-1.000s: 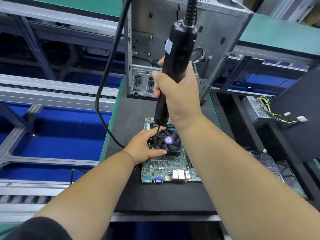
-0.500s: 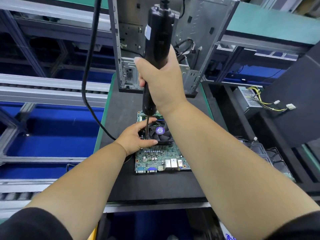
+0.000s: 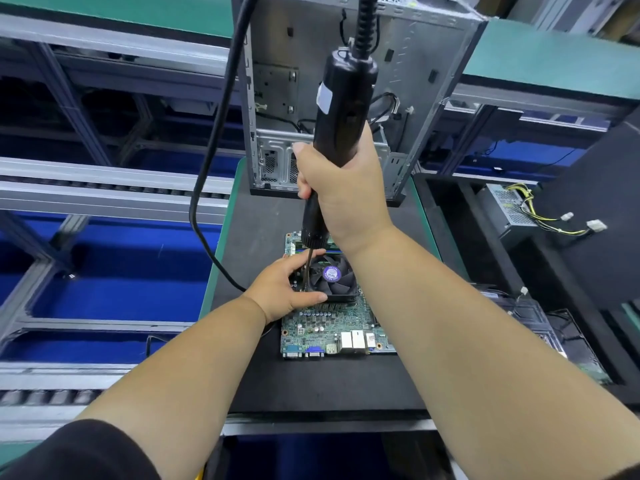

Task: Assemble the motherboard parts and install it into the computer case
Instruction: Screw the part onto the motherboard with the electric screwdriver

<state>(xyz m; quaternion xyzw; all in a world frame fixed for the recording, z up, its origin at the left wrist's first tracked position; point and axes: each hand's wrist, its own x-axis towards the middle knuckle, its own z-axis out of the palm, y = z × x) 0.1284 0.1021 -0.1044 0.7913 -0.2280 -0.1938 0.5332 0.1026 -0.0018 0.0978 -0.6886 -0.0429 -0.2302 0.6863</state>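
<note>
Black and slim, an electric screwdriver [image 3: 341,133] stands nearly upright in the right hand [image 3: 346,192], whose fingers wrap fully around its lower body. A coiled cord rises from the top of the tool, and a thick black cable [image 3: 211,161] loops down past the left of that hand. The thin metal bit [image 3: 306,270] points down from below the right hand and meets the left edge of a black cooler fan [image 3: 332,277] with a round purple label at its hub.

Just below the right hand, the left hand [image 3: 282,289] grips the left side of the fan, with its thumb curled along the fan's near edge and its fingers bent over the far edge. The bit passes between that thumb and those fingers.

Under both hands lies the green motherboard [image 3: 325,327], flat on a dark mat [image 3: 311,382] on the green-edged bench [image 3: 216,268]. Its row of ports, including 2 blue connectors, faces the person. The fan sits on the far half of the board.

Beyond the right hand stands the open grey metal computer case [image 3: 426,84], upright on the far end of the mat, well apart from the motherboard, with loose wires inside it.

To the right of the hands, a grey power supply [image 3: 509,209] with yellow and black wires rests in a dark tray. To the left of the hands run metal conveyor rails [image 3: 104,192] over blue surfaces.
</note>
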